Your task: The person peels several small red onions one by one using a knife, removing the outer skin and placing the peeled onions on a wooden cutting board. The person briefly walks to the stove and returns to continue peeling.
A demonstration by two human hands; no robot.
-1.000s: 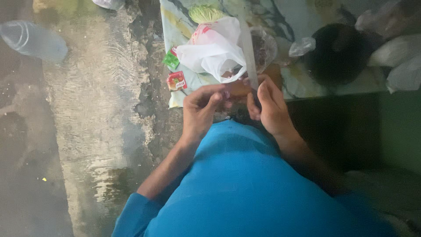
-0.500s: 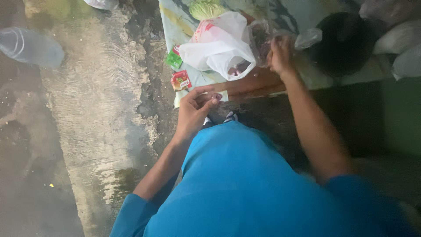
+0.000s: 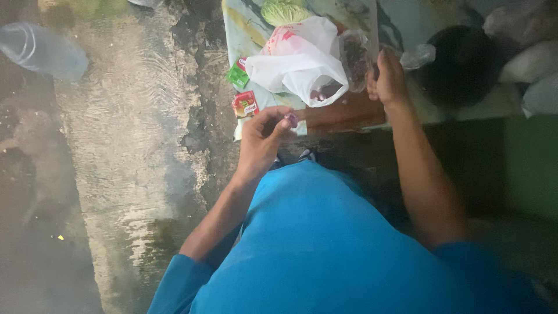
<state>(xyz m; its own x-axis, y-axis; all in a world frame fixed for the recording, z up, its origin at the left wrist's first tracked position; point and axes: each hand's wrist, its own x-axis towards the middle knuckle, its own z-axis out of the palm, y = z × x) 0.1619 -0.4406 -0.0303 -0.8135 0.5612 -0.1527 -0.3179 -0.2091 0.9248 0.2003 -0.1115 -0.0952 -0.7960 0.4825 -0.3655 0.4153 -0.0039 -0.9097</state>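
Observation:
My left hand pinches a small purple bulb between thumb and fingertips, just in front of a wooden board. My right hand is stretched out farther, its fingers curled on the edge of a clear plastic bag that holds dark reddish pieces. A white plastic bag lies open beside it, with a few purple bulbs showing in its mouth. My blue shirt fills the lower part of the view.
A patterned mat carries a leafy green cabbage, a green packet and a red packet. A dark round vessel and pale bags sit at the right. A plastic bottle lies on the wet concrete floor.
My hands were together over the board a second ago. The right hand has reached out to the clear bag, while the left stayed near the board with the small bulb.

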